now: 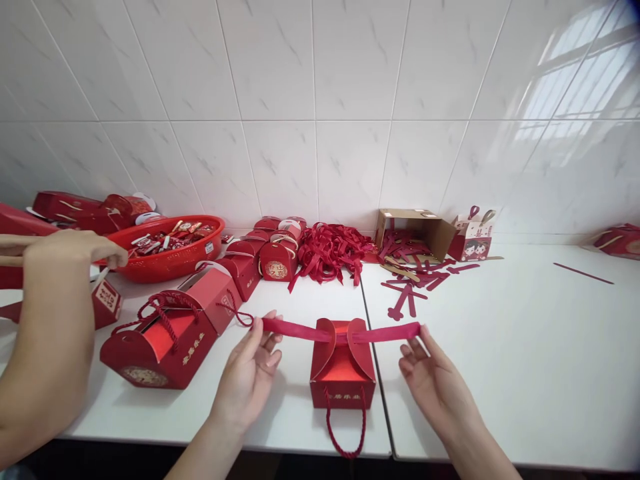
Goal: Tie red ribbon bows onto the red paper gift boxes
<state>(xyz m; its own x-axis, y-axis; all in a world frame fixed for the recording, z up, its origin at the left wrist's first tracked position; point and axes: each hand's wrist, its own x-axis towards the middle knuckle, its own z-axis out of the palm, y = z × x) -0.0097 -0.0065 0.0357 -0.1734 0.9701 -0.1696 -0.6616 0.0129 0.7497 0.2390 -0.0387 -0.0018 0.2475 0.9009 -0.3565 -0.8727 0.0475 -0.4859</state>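
A small red gift box [343, 367] with gold lettering stands in front of me, its rope handle [346, 440] hanging down over the table's front edge. A dark pink ribbon [295, 329] runs across the top of the box, through its two curved flaps. Left of the box, my left hand [253, 370] pinches one ribbon end between thumb and finger. On the other side, my right hand [433, 380] pinches the opposite end, its other fingers curled. Both ribbon ends are drawn out sideways, nearly straight.
Other red boxes [160, 347] stand left, by a co-worker's arm [50, 333]. Behind are a red basket [213, 250] of wrapped sweets, a ribbon heap [333, 250], a cardboard box [443, 233] spilling dark red strips [400, 303], and a printed box [473, 240]. A tiled wall backs the table.
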